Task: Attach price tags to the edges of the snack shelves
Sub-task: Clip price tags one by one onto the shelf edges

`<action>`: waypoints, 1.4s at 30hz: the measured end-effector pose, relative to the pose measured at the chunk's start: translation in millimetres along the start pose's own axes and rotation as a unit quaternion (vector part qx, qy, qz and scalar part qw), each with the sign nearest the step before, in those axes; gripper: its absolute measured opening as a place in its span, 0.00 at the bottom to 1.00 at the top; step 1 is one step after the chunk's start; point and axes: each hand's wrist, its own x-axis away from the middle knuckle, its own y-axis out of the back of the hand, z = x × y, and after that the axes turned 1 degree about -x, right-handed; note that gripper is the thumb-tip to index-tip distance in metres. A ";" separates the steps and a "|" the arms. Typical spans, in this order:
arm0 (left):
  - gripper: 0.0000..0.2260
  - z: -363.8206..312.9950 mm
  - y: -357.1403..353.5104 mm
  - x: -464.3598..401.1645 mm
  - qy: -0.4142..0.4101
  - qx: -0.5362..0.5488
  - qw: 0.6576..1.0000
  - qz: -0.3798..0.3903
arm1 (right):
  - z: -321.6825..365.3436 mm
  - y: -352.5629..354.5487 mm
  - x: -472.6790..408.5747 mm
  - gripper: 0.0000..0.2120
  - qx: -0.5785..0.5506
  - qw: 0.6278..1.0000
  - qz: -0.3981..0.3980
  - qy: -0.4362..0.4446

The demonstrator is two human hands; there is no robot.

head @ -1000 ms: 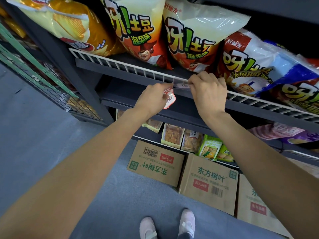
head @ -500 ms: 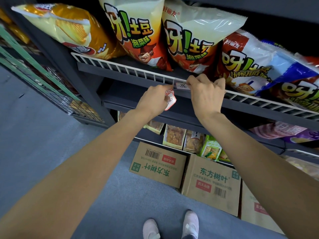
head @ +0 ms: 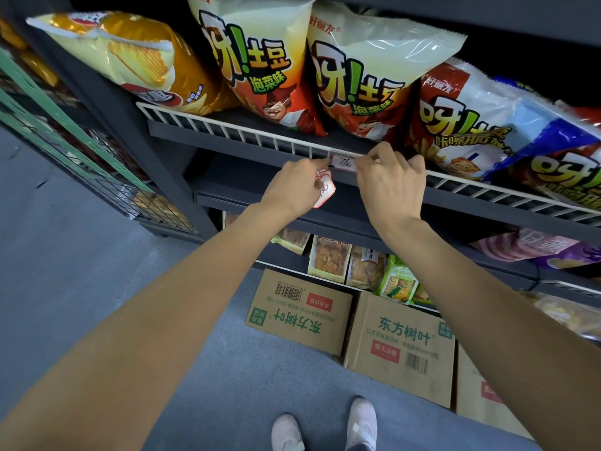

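Nearest the viewer, two pale shoes [head: 325,429] stand on the grey floor [head: 97,255], with cardboard boxes [head: 400,346] just beyond them at the foot of the rack. Both forearms reach forward to the front edge of the snack shelf [head: 227,148]. The left hand [head: 292,187] has its fingers curled around a bunch of spare red-and-white tags [head: 323,192], which hang below its knuckles, while its fingertips meet the left end of the price tag [head: 344,163]. The right hand [head: 390,187] is narrowly closed, with thumb and fingertips pinching the right end of the same tag. The price tag sits on the white wire rail [head: 487,192] along the shelf edge, between the two hands; its long axis runs along the rail, and its handwritten face points outward toward the viewer. Behind the rail, large chip bags [head: 364,76] stand upright on the shelf.
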 end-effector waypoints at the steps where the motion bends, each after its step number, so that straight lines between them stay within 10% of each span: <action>1: 0.22 -1.4 0.5 -0.3 -0.001 -0.002 1.000 0.000 | -0.2 0.4 0.9 0.09 0.003 1.000 0.003 -0.001; 7: 0.21 -9.2 2.5 3.8 0.005 0.016 1.000 -0.009 | -1.1 7.2 10.8 0.13 -0.052 0.998 0.023 0.021; 11: 0.15 -18.7 9.4 11.7 0.026 0.134 0.989 -0.059 | -13.2 17.8 14.5 0.19 -0.187 0.966 0.172 0.040; 17: 0.07 -41.7 4.7 37.3 0.058 0.277 0.958 -0.039 | -30.5 58.4 27.5 0.08 -0.592 0.761 0.184 -0.193; 34: 0.07 -259.5 -122.8 84.6 0.006 0.300 0.954 0.016 | -251.3 81.5 153.1 0.02 -0.582 0.763 0.142 -0.242; 42: 0.04 -402.0 -197.8 106.5 0.055 0.439 0.897 -0.007 | -398.0 102.5 206.9 0.05 -0.544 0.794 0.126 -0.242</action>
